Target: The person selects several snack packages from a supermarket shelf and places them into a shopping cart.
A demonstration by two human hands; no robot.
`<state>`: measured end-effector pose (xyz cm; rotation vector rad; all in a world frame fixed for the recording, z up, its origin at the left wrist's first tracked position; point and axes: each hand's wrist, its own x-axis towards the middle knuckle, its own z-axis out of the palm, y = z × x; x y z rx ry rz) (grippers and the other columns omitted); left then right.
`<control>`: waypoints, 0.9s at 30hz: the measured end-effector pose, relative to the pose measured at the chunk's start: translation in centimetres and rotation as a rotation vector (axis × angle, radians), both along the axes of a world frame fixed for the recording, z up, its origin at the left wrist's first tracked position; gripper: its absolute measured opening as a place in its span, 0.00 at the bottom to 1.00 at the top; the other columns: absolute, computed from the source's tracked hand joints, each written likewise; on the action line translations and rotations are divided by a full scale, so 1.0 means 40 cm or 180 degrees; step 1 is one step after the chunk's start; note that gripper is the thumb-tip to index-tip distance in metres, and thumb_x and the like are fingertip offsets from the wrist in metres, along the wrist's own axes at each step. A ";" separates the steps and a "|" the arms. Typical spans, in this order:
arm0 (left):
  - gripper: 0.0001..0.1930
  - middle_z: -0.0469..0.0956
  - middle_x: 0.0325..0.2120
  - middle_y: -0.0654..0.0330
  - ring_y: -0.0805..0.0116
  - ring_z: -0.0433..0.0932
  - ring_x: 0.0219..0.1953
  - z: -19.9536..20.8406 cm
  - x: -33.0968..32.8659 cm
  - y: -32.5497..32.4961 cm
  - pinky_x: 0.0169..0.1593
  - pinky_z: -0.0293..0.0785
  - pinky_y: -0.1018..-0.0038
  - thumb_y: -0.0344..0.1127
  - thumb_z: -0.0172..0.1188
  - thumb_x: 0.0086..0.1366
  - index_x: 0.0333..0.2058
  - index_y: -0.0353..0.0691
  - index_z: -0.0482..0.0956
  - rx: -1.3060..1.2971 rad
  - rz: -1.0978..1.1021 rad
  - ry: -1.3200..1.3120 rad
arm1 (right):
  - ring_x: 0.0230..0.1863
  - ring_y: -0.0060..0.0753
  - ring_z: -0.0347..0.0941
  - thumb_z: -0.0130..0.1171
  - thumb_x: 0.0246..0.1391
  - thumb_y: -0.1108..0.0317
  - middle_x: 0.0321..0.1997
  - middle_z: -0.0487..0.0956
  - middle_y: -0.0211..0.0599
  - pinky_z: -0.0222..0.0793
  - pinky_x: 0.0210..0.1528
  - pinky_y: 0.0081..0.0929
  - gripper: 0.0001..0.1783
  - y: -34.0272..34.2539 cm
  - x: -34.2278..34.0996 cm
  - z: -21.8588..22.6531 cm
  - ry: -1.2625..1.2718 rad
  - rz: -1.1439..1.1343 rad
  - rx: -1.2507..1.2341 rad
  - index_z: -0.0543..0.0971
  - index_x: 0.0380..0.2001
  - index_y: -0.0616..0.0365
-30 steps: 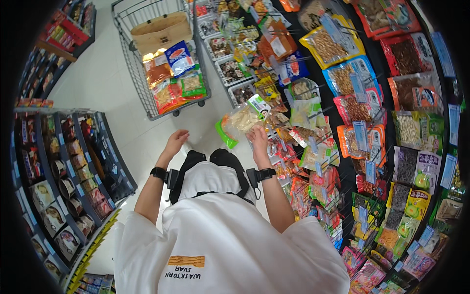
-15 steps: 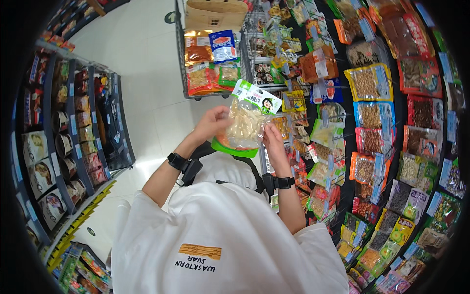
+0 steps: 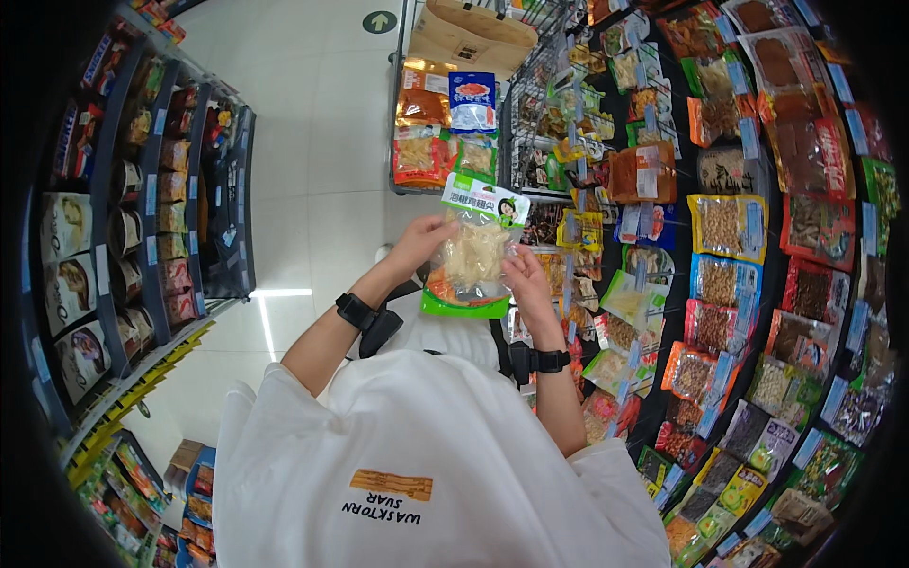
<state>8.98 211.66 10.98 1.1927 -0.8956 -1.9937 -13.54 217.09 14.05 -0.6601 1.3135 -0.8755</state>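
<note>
A clear snack pouch (image 3: 473, 254) with pale pieces inside, a white and green header and a green lower edge hangs upright before my chest. My left hand (image 3: 421, 244) grips its left side, thumb and fingers closed on the edge. On the opposite side my right hand (image 3: 530, 283) pinches the pouch's right edge. Each wrist wears a black band with a small dark box. Just beyond the pouch is a wire shopping cart (image 3: 397, 114), holding a blue and white packet (image 3: 472, 102), a brown-gold packet (image 3: 423, 93) and two red and green packets of pale food.
A tan paper bag (image 3: 473, 38) stands at the cart's far end. On my right, a long rack of hanging packets (image 3: 724, 227) runs alongside. Shelves of boxed and bagged goods (image 3: 142, 208) line the left, with pale tiled floor (image 3: 303, 142) between. A round green arrow marker (image 3: 380, 22) lies on it.
The pouch now sits a little lower and more upright, its printed front squarer to view. The cart and racks appear shifted to the right. Both hands still hold the pouch.
</note>
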 end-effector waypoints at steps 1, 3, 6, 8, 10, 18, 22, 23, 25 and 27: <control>0.13 0.76 0.28 0.69 0.83 0.71 0.30 0.005 -0.001 -0.005 0.32 0.67 0.82 0.42 0.55 0.64 0.35 0.38 0.78 0.0285 0.0097 0.0037 | 0.46 0.23 0.71 0.56 0.55 0.70 0.48 0.75 0.36 0.67 0.46 0.21 0.24 -0.010 -0.010 -0.010 0.0060 0.0219 0.0128 0.65 0.55 0.60; 0.12 0.76 0.27 0.69 0.83 0.71 0.30 -0.033 -0.001 -0.022 0.32 0.67 0.83 0.42 0.55 0.64 0.35 0.37 0.78 0.0368 0.0044 0.0013 | 0.46 0.22 0.71 0.56 0.55 0.70 0.47 0.76 0.36 0.67 0.45 0.21 0.24 -0.031 -0.020 -0.024 0.0068 0.0387 0.0200 0.65 0.55 0.60; 0.12 0.76 0.28 0.68 0.82 0.72 0.30 -0.107 -0.006 -0.036 0.32 0.68 0.83 0.40 0.56 0.64 0.36 0.36 0.78 0.0524 0.0092 -0.0011 | 0.44 0.22 0.72 0.56 0.55 0.70 0.45 0.77 0.35 0.67 0.45 0.21 0.25 -0.074 -0.027 -0.059 0.0064 0.0668 0.0321 0.65 0.55 0.61; 0.12 0.76 0.28 0.67 0.81 0.72 0.31 -0.147 -0.020 -0.052 0.32 0.68 0.82 0.39 0.56 0.63 0.38 0.35 0.77 0.0576 0.0205 -0.0006 | 0.43 0.22 0.72 0.56 0.55 0.70 0.44 0.77 0.35 0.68 0.44 0.21 0.25 -0.120 -0.038 -0.086 0.0063 0.0792 0.0347 0.64 0.55 0.61; 0.18 0.76 0.33 0.61 0.78 0.74 0.33 -0.153 -0.037 -0.083 0.35 0.71 0.81 0.35 0.57 0.61 0.47 0.31 0.71 0.0625 0.0391 -0.0107 | 0.40 0.20 0.71 0.56 0.54 0.73 0.44 0.75 0.31 0.67 0.41 0.17 0.24 -0.175 -0.053 -0.130 0.0101 0.0615 0.0441 0.65 0.54 0.60; 0.34 0.70 0.44 0.44 0.54 0.71 0.48 -0.122 -0.112 -0.254 0.50 0.68 0.64 0.30 0.59 0.51 0.57 0.29 0.57 -0.1111 0.1069 -0.1804 | 0.43 0.22 0.71 0.55 0.49 0.79 0.46 0.74 0.37 0.69 0.44 0.20 0.31 -0.442 -0.010 -0.128 0.1054 0.0927 -0.0955 0.65 0.59 0.59; 0.32 0.61 0.53 0.40 0.42 0.64 0.54 -0.033 -0.124 -0.359 0.54 0.66 0.61 0.31 0.57 0.53 0.57 0.32 0.58 -0.1459 0.0817 -0.2880 | 0.39 0.34 0.75 0.56 0.47 0.78 0.46 0.74 0.43 0.72 0.42 0.24 0.24 -0.544 0.031 -0.116 0.1534 0.0786 -0.1855 0.73 0.51 0.60; 0.30 0.57 0.56 0.39 0.40 0.62 0.55 -0.043 -0.125 -0.378 0.55 0.65 0.59 0.34 0.56 0.54 0.56 0.35 0.60 -0.1375 0.0801 -0.2822 | 0.45 0.41 0.74 0.55 0.47 0.78 0.50 0.72 0.49 0.71 0.47 0.28 0.25 -0.564 0.043 -0.126 0.1310 0.0741 -0.1650 0.73 0.52 0.60; 0.29 0.57 0.57 0.39 0.40 0.63 0.55 -0.131 -0.107 -0.406 0.55 0.65 0.58 0.36 0.55 0.55 0.56 0.37 0.61 -0.1389 0.0693 -0.3339 | 0.50 0.45 0.70 0.56 0.47 0.75 0.53 0.70 0.53 0.69 0.50 0.31 0.26 -0.605 0.060 -0.218 0.1644 0.0992 -0.1805 0.71 0.53 0.59; 0.26 0.59 0.56 0.40 0.41 0.63 0.55 -0.227 -0.090 -0.403 0.55 0.65 0.58 0.40 0.56 0.56 0.53 0.40 0.66 -0.1181 0.0313 -0.4331 | 0.59 0.60 0.61 0.58 0.48 0.68 0.59 0.64 0.61 0.59 0.60 0.37 0.28 -0.623 0.061 -0.302 0.2138 0.1495 -0.1808 0.70 0.55 0.58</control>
